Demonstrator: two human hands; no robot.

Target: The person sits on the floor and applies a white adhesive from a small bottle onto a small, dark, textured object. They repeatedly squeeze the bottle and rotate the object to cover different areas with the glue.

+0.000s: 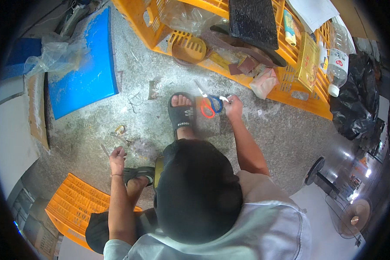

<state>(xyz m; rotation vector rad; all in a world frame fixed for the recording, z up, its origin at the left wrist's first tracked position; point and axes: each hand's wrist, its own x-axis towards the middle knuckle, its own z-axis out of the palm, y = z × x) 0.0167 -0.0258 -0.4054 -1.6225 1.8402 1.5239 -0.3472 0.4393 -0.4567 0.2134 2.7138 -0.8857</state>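
Observation:
My right hand [233, 108] is closed at the blue handle loop of a pair of scissors [209, 104], held above the floor beside my sandalled foot. The scissors' other loop is orange, and their blades point away and to the left. A small white piece [223, 99] shows at my fingertips; I cannot make out what it is. My left hand [117, 160], lower and to the left, is closed on a thin, narrow strip [104, 150] that sticks out past the fingers. Its kind is too small to tell.
An orange plastic crate [307, 96] at the far side holds or bears sandpaper-like scraps, a bottle [338, 65] and a dark slab [253, 24]. A blue board [84, 73] lies left; another orange crate [76, 203] is near left. A black bag [355, 99] and fan [354, 218] stand right.

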